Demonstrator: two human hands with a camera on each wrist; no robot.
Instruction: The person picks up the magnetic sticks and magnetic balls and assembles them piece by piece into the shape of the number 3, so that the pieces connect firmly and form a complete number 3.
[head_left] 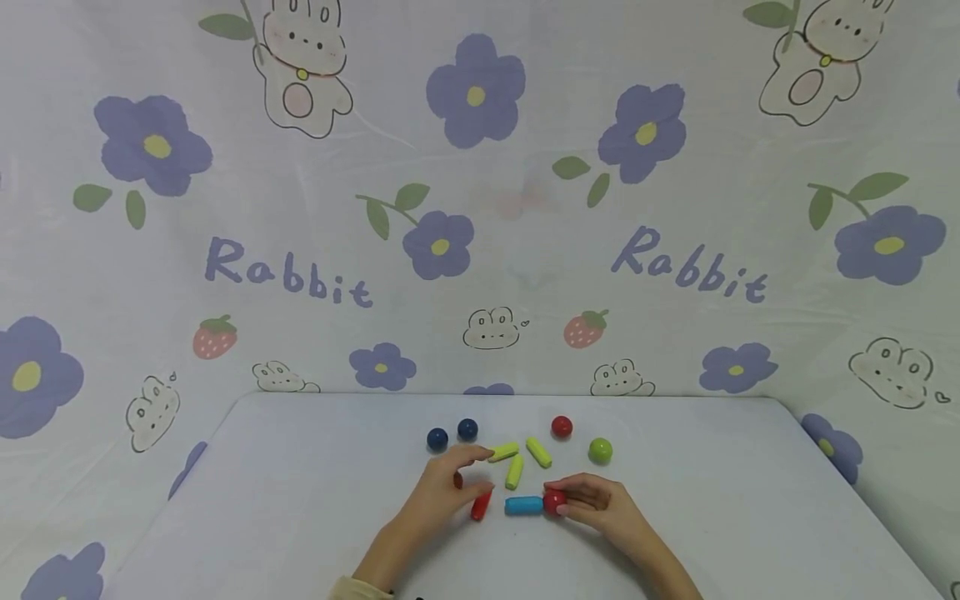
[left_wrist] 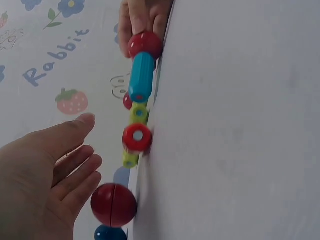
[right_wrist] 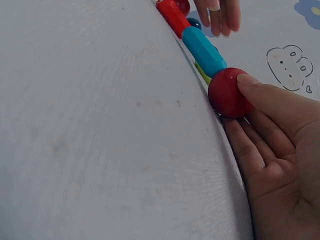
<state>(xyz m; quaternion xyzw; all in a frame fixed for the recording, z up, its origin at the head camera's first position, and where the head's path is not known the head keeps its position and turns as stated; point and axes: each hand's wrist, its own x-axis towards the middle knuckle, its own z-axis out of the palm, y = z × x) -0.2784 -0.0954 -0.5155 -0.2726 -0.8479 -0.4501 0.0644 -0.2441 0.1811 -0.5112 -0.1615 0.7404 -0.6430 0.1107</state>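
Head view: right hand (head_left: 606, 506) pinches red ball (head_left: 553, 502) at blue rod's (head_left: 522, 506) end, apparently steadying both. Left hand (head_left: 441, 487), thumb and fingers parted, holds nothing.

Here's the right hand (right_wrist: 286, 167) with a red ball (right_wrist: 226, 94) in its grip, at the near end of a blue stick (right_wrist: 204, 51), a red stick (right_wrist: 172, 18) beyond.

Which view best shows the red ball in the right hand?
The right wrist view: the red ball looks largest there, the right hand covering only its edge. Head shows it small, partly covered; left wrist shows it partly behind the blue stick.
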